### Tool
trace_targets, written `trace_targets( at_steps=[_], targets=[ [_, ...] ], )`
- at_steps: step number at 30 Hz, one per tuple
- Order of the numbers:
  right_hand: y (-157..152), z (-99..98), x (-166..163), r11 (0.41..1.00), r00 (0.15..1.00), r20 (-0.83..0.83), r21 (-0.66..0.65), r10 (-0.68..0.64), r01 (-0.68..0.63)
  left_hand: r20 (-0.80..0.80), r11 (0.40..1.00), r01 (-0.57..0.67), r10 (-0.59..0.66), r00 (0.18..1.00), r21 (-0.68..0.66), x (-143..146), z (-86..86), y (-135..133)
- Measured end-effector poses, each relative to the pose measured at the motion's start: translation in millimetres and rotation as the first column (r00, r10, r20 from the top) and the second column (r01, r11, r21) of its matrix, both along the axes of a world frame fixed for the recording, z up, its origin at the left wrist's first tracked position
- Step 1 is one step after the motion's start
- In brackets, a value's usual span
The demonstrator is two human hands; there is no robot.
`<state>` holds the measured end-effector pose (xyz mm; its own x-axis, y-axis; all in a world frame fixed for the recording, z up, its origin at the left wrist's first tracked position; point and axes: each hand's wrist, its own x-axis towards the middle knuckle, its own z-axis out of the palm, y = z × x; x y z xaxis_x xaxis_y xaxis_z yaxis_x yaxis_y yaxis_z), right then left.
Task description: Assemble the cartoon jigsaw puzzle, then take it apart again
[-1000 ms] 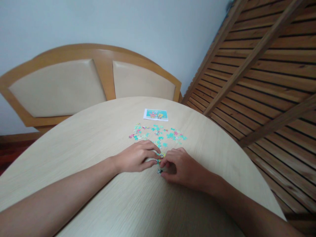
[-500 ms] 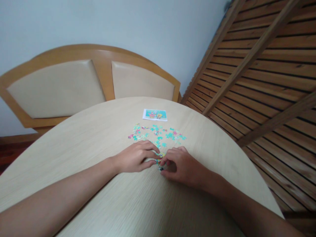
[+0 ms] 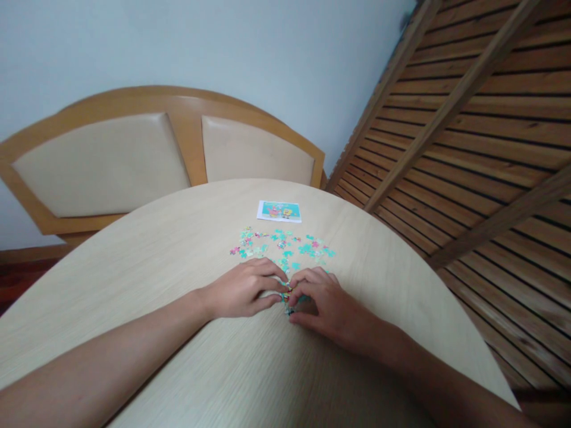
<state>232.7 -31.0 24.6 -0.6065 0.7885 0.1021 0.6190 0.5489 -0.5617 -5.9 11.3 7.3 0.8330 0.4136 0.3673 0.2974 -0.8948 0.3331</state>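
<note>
While my left hand and right hand are resting with thumbs and forefingers parted, the puzzle cluster is lying between their fingertips, where uneven pressure is risking skewed pieces.

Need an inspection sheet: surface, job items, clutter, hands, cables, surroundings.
Surface: pale wood-grain table, far edge rounded.
Job items: loose puzzle pieces, scattered; picture card beyond them; small group of pieces nearer the camera.
Clutter: nothing seen.
Hands: left hand and right hand both at the small group; whether either grips a piece is unclear.
Cables: nothing seen.
Surroundings: padded wooden backrest, pale wall, slatted wood panel on the right.
</note>
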Motion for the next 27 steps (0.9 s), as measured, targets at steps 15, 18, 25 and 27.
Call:
trace_targets(
  at_steps=[15,18,25,27],
  targets=[
    [1.4,0.1,-4.5,0.976,0.997,0.061,0.213,0.041,-0.053,-0.004,1.0,-0.011,0.011,1.0,-0.015,0.8,3.8,-2.0],
    [0.1,1.6,-3.5,0.944,0.987,0.131,0.304,0.095,-0.131,-0.011,1.0,-0.004,0.004,1.0,-0.015,0.5,3.9,-1.4],
    [-0.4,2.4,-1.8,0.831,0.948,0.276,0.483,0.155,-0.277,-0.008,1.0,-0.002,0.002,1.0,-0.012,0.7,3.9,-1.4],
    [0.3,1.0,-1.6,0.819,0.942,0.287,0.489,0.176,-0.302,-0.008,1.0,-0.006,0.005,1.0,-0.009,0.5,3.7,-1.3]
  ],
)
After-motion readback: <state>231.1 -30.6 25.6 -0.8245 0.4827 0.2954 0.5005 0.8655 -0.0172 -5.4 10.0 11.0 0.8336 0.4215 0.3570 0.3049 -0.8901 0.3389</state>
